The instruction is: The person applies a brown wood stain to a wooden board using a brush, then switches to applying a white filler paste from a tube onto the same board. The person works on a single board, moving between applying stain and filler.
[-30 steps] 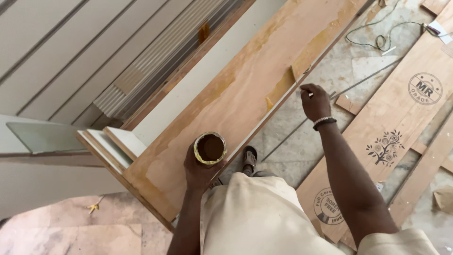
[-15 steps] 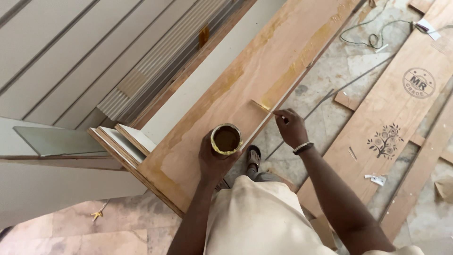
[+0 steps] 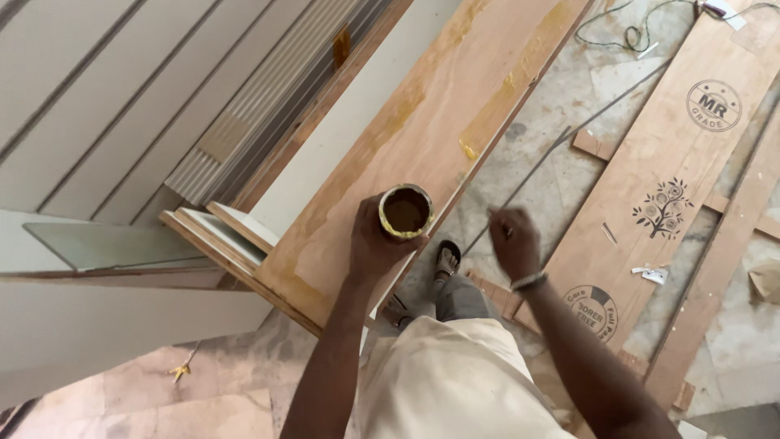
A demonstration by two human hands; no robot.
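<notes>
My left hand (image 3: pixel 370 248) grips a small round tin (image 3: pixel 405 211) with a yellow-smeared rim and brown paste inside, held over the near end of a long plywood board (image 3: pixel 422 130). Yellowish glue streaks (image 3: pixel 496 114) run along the board's right side. Just off the board's right edge, my right hand (image 3: pixel 513 242), with a bracelet at the wrist, hovers above the floor. Its fingers are curled shut; I cannot make out whether something small is pinched in them.
A white panel (image 3: pixel 341 138) lies left of the board, beside ribbed grey panels (image 3: pixel 244 122). Printed plywood planks (image 3: pixel 650 187) lie on the stone floor at right. A green cable (image 3: pixel 634 32) coils at the top. My sandalled foot (image 3: pixel 447 260) stands below the tin.
My right hand has pulled back from the board's glued edge toward me and now hangs off the board. The tin in my left hand has shifted slightly along the board.
</notes>
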